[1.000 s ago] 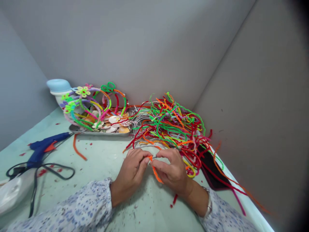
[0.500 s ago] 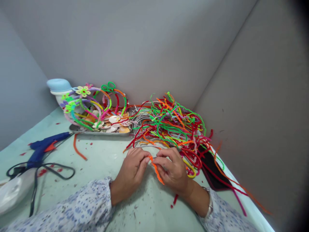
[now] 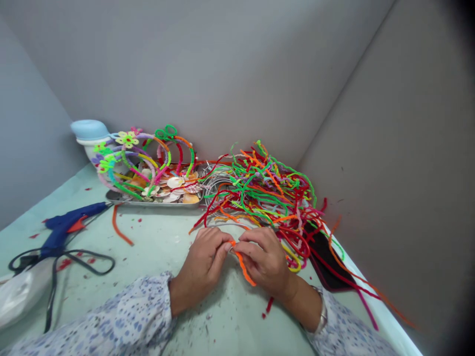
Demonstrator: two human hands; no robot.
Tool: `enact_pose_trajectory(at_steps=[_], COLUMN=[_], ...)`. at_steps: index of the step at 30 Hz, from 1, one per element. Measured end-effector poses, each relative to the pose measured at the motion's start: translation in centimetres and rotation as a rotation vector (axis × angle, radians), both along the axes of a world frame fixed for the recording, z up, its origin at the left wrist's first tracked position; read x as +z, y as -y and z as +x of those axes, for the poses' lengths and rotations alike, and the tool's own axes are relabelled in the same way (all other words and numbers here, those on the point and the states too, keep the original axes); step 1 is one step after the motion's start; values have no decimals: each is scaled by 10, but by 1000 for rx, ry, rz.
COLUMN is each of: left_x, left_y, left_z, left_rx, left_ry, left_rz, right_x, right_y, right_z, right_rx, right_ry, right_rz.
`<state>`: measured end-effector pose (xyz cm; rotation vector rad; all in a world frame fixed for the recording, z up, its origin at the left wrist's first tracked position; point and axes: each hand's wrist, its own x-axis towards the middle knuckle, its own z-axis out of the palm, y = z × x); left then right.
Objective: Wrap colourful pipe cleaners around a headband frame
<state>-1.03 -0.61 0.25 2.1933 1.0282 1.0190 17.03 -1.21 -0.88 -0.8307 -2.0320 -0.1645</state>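
Note:
My left hand [image 3: 202, 264] and my right hand [image 3: 265, 259] meet over the pale green table [image 3: 159, 242], both pinching one orange pipe cleaner [image 3: 243, 267]. Its top end sits between the fingertips of both hands and its loose, kinked end hangs down below my right palm. The fingers of both hands are curled closed. Just behind my hands lies a big tangled pile of coloured pipe cleaners [image 3: 267, 193].
A metal tray [image 3: 148, 200] at the back holds pipe-cleaner headbands [image 3: 141, 158] and shells, beside a white and blue pot [image 3: 89, 136]. A blue glue gun [image 3: 69, 227] with a black cord lies left. A dark flat case [image 3: 326, 262] lies right. Grey walls enclose the corner.
The hanging end of the orange pipe cleaner has shifted slightly lower and to the right as my fingers work it. My hands stay in the same spot.

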Motion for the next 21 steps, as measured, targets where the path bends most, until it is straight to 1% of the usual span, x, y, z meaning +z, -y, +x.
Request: enact_pose_trajectory(at_steps=[6, 11, 16, 21], left_x=[0, -2, -2, -1], left_y=[0, -2, -3, -3], left_z=[0, -1, -1, -1], left_rx=[7, 1, 9, 13], left_ry=[-16, -21, 0, -27], left_rz=[37, 46, 35, 47], right_x=[1, 1, 3, 6], right_y=[-2, -4, -5, -5], right_z=[0, 0, -1, -1], right_rx=[63, 89, 56, 38], right_ry=[-85, -126, -126, -92], right_rz=[-80, -110, -109, -110])
